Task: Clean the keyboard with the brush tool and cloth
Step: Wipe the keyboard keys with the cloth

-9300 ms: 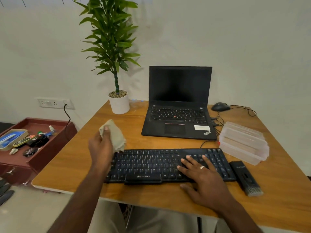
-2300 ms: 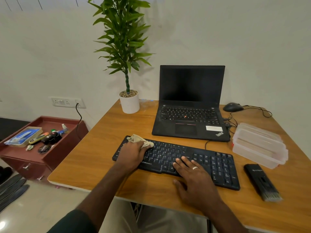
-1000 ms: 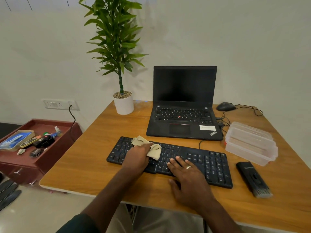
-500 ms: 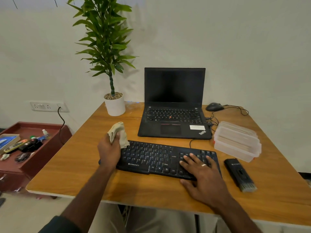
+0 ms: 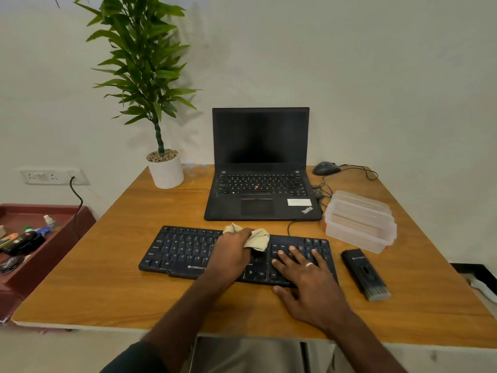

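A black keyboard (image 5: 183, 250) lies across the middle of the wooden desk (image 5: 113, 289). My left hand (image 5: 232, 255) presses a crumpled beige cloth (image 5: 256, 239) onto the keys just right of the keyboard's centre. My right hand (image 5: 306, 275) lies flat with fingers spread on the keyboard's right end, holding nothing. The black brush tool (image 5: 364, 274) lies on the desk to the right of the keyboard, bristles toward me, untouched.
An open black laptop (image 5: 261, 168) stands behind the keyboard. Stacked clear plastic containers (image 5: 359, 222) sit at the right, a wired mouse (image 5: 325, 168) at the back right, a potted plant (image 5: 164, 168) at the back left. A red side table (image 5: 32, 238) with small items stands left.
My left hand has swept the cloth from the keyboard's left end to just right of its centre. My right hand stays flat on the right end.
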### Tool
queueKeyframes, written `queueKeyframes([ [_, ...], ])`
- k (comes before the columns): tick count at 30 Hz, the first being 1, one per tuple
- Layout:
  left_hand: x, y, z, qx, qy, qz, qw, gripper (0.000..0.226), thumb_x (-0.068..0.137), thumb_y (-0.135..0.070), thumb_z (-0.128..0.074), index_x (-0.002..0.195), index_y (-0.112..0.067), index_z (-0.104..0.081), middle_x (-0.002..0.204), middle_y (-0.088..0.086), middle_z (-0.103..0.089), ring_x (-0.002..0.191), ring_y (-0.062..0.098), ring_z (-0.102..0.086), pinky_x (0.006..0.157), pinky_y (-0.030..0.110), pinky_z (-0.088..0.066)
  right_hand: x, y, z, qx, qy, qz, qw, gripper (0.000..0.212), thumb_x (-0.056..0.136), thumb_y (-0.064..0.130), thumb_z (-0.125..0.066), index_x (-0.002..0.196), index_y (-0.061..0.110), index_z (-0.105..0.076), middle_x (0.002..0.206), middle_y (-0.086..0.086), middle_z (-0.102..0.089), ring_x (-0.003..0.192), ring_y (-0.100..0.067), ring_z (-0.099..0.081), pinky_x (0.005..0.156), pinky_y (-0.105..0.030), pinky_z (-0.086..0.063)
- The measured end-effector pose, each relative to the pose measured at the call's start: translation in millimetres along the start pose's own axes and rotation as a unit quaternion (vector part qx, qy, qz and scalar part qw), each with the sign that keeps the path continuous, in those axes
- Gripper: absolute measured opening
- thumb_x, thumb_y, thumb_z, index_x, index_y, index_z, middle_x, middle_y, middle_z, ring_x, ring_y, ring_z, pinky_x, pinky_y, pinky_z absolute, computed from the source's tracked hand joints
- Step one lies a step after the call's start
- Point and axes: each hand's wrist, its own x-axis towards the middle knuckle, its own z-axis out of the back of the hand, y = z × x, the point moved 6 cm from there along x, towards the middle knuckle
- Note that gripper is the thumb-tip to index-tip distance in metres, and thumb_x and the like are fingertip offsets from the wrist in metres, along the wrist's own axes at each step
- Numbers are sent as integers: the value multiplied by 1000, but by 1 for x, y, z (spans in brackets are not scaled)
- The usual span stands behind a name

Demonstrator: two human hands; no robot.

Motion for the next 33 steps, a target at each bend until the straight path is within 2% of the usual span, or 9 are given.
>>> queueKeyframes([
  [2, 4, 7, 7, -111, -15, 47, 993, 30, 99, -12, -55, 127, -14, -64, 118, 7, -70, 101, 16, -63, 82, 22, -49, -1, -1, 0, -1, 0, 0, 1000, 63, 95, 67, -32, 149, 37, -43, 156, 13, -39, 150, -15, -27, 122, -52, -9],
  [4, 4, 22, 19, -316, -40, 122, 940, 17, 100, -17, -56, 113, -23, -66, 108, 3, -71, 92, 10, -64, 74, 18, -53, -2, 0, 2, 16, 8, 2, 1000, 63, 95, 67, -32, 150, 38, -41, 157, 14, -36, 151, -13, -22, 124, -52, -8],
  [6, 0, 42, 25, -452, -75, 210, 864, 16, 101, -26, -56, 116, -27, -63, 110, 4, -69, 96, 18, -66, 78, 34, -59, -4, -2, 6, 33, 10, 8, 999, 64, 94, 67, -33, 151, 38, -38, 159, 15, -32, 151, -9, -17, 125, -49, -4],
  [7, -1, 52, 30, -459, -102, 232, 852, 20, 102, -28, -56, 120, -24, -62, 111, 4, -69, 99, 20, -66, 80, 39, -59, -5, -5, 8, 35, 6, 5, 999, 65, 93, 69, -34, 151, 39, -37, 159, 16, -32, 151, -6, -16, 125, -49, -3],
  [11, -2, 60, 50, -313, -176, 166, 918, 18, 101, -27, -58, 114, -17, -65, 103, 3, -70, 96, 21, -66, 78, 33, -54, -12, -23, 12, -10, -20, -48, 999, 76, 86, 82, -34, 145, 37, -49, 152, 12, -44, 146, -11, -33, 119, -58, -18],
  [14, -1, 34, 25, -164, -52, 88, 981, 23, 101, -21, -57, 118, -9, -65, 106, 7, -69, 88, 18, -63, 66, 16, -47, -10, -22, 12, -1, -1, -38, 999, 77, 86, 83, -31, 147, 38, -46, 156, 10, -41, 149, -11, -27, 119, -56, -13],
  [17, -2, 0, -1, 25, 24, 3, 999, 39, 99, -14, -51, 137, -13, -55, 123, 9, -66, 108, 20, -58, 87, 27, -49, -5, -17, 12, 17, 43, -38, 998, 76, 88, 80, -30, 153, 42, -31, 163, 13, -23, 153, -8, -7, 122, -54, 4],
  [29, -9, -32, -21, -37, 107, -126, 985, 55, 89, -8, -52, 140, -29, -55, 136, -3, -62, 123, 16, -56, 102, 37, -47, -6, -16, 10, 13, 26, -38, 999, 73, 91, 75, -31, 152, 36, -38, 163, 11, -26, 153, -10, -10, 122, -57, 1],
  [33, -14, -15, -17, -59, 113, -106, 986, 50, 92, -6, -53, 137, -27, -59, 127, -2, -68, 112, 12, -60, 95, 30, -49, -8, -13, 13, 30, 31, -19, 999, 72, 91, 75, -33, 152, 38, -35, 163, 13, -23, 153, -6, -7, 122, -53, 6],
])
